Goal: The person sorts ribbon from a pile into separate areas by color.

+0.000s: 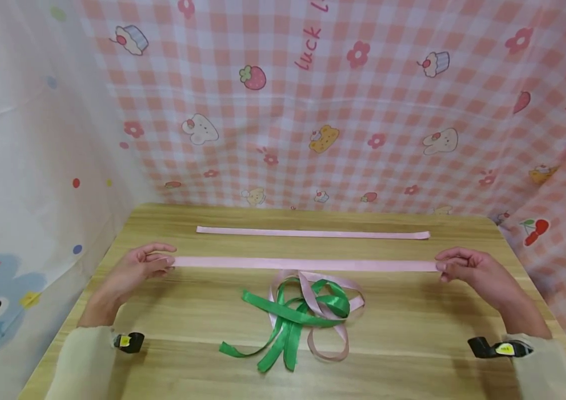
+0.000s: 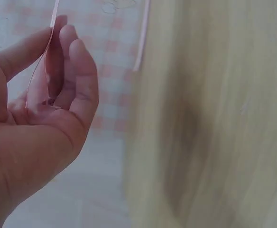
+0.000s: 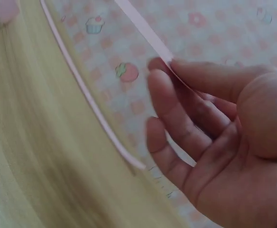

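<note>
A pink ribbon [image 1: 302, 264] is stretched straight from side to side between my two hands. Its left end is pinched between thumb and fingers of my left hand [image 1: 138, 269]; in the left wrist view the ribbon's loose tail [image 2: 38, 90] runs down into the palm. My right hand [image 1: 480, 275] pinches the other end, and the right wrist view shows the strip [image 3: 145, 28] leaving the thumb and fingertip. Behind it, a second pink ribbon [image 1: 312, 233] lies straight on the table. Nearer me sits a loose tangle of green ribbon [image 1: 283, 314] and pink ribbon [image 1: 330, 353].
The wooden table [image 1: 188, 366] ends at a back edge against a pink checked cloth [image 1: 283, 111]. A white printed cloth [image 1: 23, 139] hangs on the left. Black straps with cameras [image 1: 500, 348] are on both wrists.
</note>
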Demonstrator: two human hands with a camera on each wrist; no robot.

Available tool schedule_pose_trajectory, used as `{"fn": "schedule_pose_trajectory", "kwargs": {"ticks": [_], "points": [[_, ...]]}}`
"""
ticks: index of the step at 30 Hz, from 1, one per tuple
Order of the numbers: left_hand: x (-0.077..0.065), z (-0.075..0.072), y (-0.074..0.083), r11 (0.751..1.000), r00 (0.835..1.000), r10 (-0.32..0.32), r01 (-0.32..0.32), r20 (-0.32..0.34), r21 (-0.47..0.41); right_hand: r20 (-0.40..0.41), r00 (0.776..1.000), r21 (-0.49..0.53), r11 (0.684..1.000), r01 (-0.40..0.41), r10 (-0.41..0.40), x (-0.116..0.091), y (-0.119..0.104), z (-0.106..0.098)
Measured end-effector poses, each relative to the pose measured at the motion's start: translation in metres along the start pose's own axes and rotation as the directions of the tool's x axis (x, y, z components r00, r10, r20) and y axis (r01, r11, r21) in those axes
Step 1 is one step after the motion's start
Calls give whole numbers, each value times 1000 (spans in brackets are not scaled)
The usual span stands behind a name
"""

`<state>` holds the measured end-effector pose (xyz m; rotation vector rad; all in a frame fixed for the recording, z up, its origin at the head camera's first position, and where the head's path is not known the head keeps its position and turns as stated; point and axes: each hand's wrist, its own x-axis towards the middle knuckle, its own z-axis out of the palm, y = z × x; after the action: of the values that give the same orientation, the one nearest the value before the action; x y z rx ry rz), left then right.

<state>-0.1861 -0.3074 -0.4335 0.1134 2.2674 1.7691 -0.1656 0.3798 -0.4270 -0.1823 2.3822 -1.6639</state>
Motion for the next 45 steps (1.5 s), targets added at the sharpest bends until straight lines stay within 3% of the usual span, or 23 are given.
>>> {"fn": "schedule_pose_trajectory", "kwargs": {"ticks": [4,9,14,18,23,28,32,35,40,45], "points": [[12,2,-13,993,997,-44,38,-56,-111,-97,995,124,992,2,11,12,16,0],[30,15,-26,961,985,-129,95,-115,-261,-159,985,236,971,-31,70,24,38,2],[47,24,-32,959,964,-188,139,-190,-246,-227,965,274,960,-63,128,39,52,9],[62,29,-33,952,942,-210,137,-260,-273,-364,919,260,964,-59,154,54,55,14],[78,35,-36,931,915,-245,129,-320,-342,-469,867,293,956,-28,169,71,54,22],[91,39,-37,930,886,-240,93,-396,-356,-571,798,189,977,-99,192,82,55,24],[96,40,-34,923,863,-264,97,-431,-372,-611,747,256,958,-128,263,89,58,24],[99,39,-34,916,851,-291,117,-437,-383,-647,713,231,960,-156,271,93,59,27],[105,43,-34,903,818,-335,135,-468,-409,-706,672,126,973,-192,224,96,61,30],[107,49,-31,908,783,-361,171,-507,-384,-738,647,91,978,-190,194,99,64,32]]}}
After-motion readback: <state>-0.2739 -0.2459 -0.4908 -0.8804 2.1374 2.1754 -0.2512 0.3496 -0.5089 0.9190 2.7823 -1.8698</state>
